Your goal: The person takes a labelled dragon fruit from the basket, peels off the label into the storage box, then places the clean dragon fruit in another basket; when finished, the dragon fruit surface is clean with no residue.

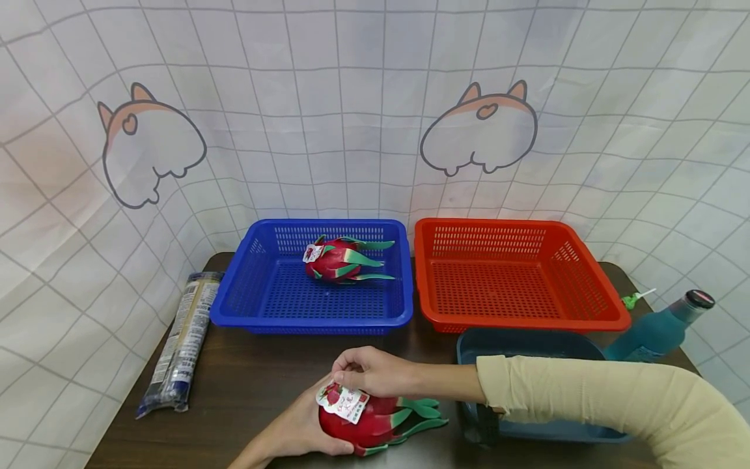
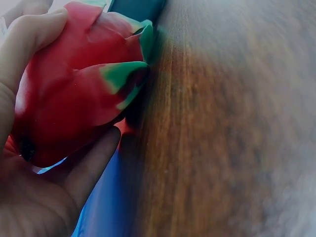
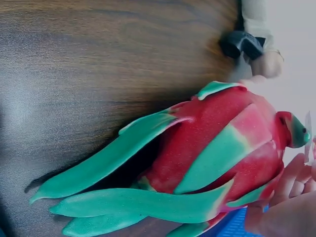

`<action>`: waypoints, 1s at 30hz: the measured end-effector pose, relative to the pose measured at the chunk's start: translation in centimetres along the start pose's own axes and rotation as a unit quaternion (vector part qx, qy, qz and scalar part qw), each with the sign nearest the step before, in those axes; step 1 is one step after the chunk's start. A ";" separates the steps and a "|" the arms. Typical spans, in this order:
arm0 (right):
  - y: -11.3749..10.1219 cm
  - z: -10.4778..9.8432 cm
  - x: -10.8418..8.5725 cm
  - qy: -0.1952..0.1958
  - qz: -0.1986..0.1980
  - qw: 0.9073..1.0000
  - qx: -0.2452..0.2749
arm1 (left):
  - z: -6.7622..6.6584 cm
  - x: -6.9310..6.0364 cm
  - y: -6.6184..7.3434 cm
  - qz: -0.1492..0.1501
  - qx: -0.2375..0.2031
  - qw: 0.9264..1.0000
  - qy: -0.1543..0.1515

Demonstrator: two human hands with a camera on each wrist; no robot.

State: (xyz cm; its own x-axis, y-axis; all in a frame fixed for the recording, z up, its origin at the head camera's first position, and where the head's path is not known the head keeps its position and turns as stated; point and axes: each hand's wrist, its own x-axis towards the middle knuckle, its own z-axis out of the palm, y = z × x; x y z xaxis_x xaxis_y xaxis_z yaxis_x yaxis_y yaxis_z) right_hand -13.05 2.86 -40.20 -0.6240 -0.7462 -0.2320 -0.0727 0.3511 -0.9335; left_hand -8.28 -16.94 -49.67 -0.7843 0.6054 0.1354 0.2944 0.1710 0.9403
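A red dragon fruit point(image 1: 375, 426) with long green scales lies on its side at the table's front. My left hand point(image 1: 299, 420) grips its rounded end, thumb and fingers spread around the red skin; in the left wrist view the dragon fruit point(image 2: 74, 84) sits between thumb and fingers. A white label point(image 1: 346, 402) with a printed fruit picture is on that same end. At the label's upper edge, my right hand point(image 1: 377, 372) pinches with curled thumb and forefinger. In the right wrist view its fingers point(image 3: 291, 182) are by the label's thin edge, mostly cut off.
A blue basket point(image 1: 310, 322) at the back holds another labelled dragon fruit point(image 1: 336, 260). Right of it stands a red basket point(image 1: 492, 286). A dark blue bin point(image 1: 551, 430) is partly under my right sleeve, near a blue bottle point(image 1: 656, 332). A long plastic-wrapped pack point(image 1: 187, 339) lies left.
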 end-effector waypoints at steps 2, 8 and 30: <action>-0.1 -0.1 -0.1 -0.002 0.001 1.000 0.005 | 0.0 0.0 0.0 -0.004 -0.005 1.000 -0.002; -0.3 -0.5 -0.2 -0.002 -0.001 1.000 0.029 | 0.0 -0.1 -0.1 -0.027 0.006 1.000 -0.001; 4.7 -11.2 -11.6 -0.044 -0.117 0.990 -0.058 | 0.0 0.3 0.3 -0.076 0.076 0.994 0.013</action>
State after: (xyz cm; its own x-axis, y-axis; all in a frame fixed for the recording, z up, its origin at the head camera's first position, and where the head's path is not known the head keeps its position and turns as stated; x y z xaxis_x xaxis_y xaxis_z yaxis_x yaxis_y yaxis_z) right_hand -14.90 19.47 -38.84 -0.5093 -0.8596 -0.0405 -0.2997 0.2213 -0.9280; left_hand -8.45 -16.69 -49.35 -0.8397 0.5430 0.0060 0.2492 0.3755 0.8927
